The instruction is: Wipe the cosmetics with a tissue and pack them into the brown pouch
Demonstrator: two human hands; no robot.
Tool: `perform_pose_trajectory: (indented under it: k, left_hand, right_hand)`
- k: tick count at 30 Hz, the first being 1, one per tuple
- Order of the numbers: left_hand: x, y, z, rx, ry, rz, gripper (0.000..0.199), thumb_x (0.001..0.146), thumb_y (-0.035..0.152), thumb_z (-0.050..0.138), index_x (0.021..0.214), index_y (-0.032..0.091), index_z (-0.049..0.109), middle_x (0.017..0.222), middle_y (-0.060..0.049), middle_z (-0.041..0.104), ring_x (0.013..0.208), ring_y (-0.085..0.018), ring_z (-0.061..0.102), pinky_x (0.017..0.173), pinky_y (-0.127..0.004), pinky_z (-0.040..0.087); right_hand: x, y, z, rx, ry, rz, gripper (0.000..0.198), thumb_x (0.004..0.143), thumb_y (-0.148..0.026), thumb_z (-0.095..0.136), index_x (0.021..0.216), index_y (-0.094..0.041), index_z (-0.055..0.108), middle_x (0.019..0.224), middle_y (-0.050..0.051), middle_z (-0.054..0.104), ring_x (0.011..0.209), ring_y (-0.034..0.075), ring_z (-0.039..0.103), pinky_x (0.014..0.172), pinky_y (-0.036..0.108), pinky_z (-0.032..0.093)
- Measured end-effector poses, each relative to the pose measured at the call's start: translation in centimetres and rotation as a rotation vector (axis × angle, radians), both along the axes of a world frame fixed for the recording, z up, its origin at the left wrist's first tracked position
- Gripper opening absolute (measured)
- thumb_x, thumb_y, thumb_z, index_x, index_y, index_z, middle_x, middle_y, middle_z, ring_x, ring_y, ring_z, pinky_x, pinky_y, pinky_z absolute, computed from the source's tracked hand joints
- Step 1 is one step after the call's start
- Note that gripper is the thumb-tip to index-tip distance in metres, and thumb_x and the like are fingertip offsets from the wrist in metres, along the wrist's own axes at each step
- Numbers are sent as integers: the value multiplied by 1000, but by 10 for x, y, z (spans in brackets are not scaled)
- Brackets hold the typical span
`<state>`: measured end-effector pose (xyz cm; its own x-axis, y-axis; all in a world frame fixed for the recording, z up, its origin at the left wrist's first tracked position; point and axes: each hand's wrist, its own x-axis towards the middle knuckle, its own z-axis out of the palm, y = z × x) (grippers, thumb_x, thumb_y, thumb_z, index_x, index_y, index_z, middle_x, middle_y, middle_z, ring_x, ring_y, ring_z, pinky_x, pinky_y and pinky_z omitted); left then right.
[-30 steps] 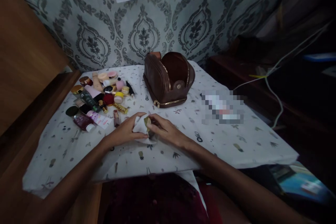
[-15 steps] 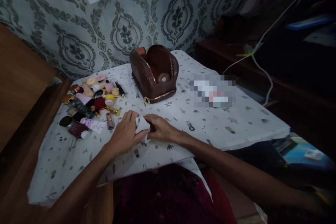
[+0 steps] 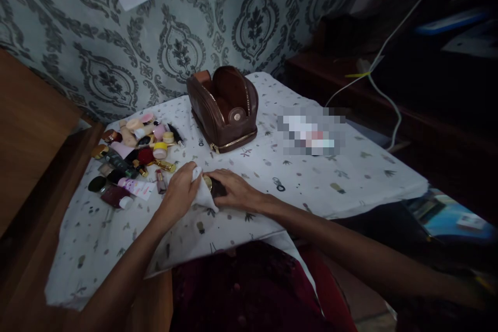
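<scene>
My left hand (image 3: 178,191) is closed around a white cloth (image 3: 204,198) near the front of the table. Facing it, my right hand (image 3: 238,190) grips a small dark container with a gold end (image 3: 208,182). That gold end points toward the cloth, which lies against it; the rest of the container is partly covered by my fingers. Just left of my left hand is a small lipstick-like tube (image 3: 161,181). Beyond both hands stands a brown toiletry bag (image 3: 223,129), its top unzipped and gaping.
A cluster of cosmetics, including a yellow-banded jar (image 3: 160,151), a dark red bottle (image 3: 115,194) and a printed white tube (image 3: 137,187), covers the table's left side. A pixelated item (image 3: 311,132) lies right of the bag. A white cable (image 3: 383,93) hangs at right.
My hands have drawn slightly apart, and the cloth has come away from the container, so its gold end now shows. The view has shifted slightly.
</scene>
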<state>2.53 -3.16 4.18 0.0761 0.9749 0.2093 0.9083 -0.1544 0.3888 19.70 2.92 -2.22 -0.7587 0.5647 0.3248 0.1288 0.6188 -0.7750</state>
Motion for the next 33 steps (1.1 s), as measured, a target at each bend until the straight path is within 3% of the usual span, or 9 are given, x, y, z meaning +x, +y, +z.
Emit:
perform_pose_trajectory:
  k: [6,13,20,25,29,31,33]
  left_hand:
    - [-14,-6,-1,10,-96,28,17,93,24,36,98,21,53,76,-1,59,75,-21,58,72,-31,43]
    - [-35,-11,-1,-14,131,210,29,94,26,37,117,21,54,65,0,55,62,-23,57,62,-30,40]
    - [-50,9,7,245,-170,271,23,92,31,41,104,20,58,87,-3,64,80,-20,61,76,-30,45]
    - [-42,18,-10,116,-240,239,16,85,30,46,91,20,56,81,-2,61,77,-20,59,77,-32,47]
    - [-20,11,-19,3,-229,110,29,92,41,39,88,19,58,86,-6,61,87,-23,59,88,-38,47]
    - [-11,2,-17,-39,-229,52,36,94,44,37,103,16,59,100,-10,62,100,-25,59,95,-41,45]
    - [-9,-10,-11,-105,-200,-9,50,92,48,45,129,14,48,120,-15,56,117,-28,54,103,-43,41]
  right_hand:
    - [0,0,1,7,-14,9,65,73,-22,76,133,-17,53,129,13,61,118,28,55,99,47,44]
    - [2,0,3,-44,-35,13,70,73,-32,80,136,-20,51,130,13,59,121,28,54,101,47,43]
    - [-8,2,16,6,-139,65,76,70,-33,82,136,-12,51,129,17,58,122,32,50,104,47,41]
    - [-12,1,12,20,-120,65,72,72,-35,80,134,-13,51,124,16,60,115,30,54,99,46,44]
    - [-13,1,5,64,-103,59,70,74,-37,79,133,-11,50,121,16,61,111,30,55,96,46,44]
    - [-13,0,3,73,-107,48,69,73,-38,79,130,-9,52,118,17,62,110,31,55,95,46,45]
    - [-13,0,3,76,-113,32,67,74,-39,78,128,-9,53,117,17,62,108,31,55,93,45,45]
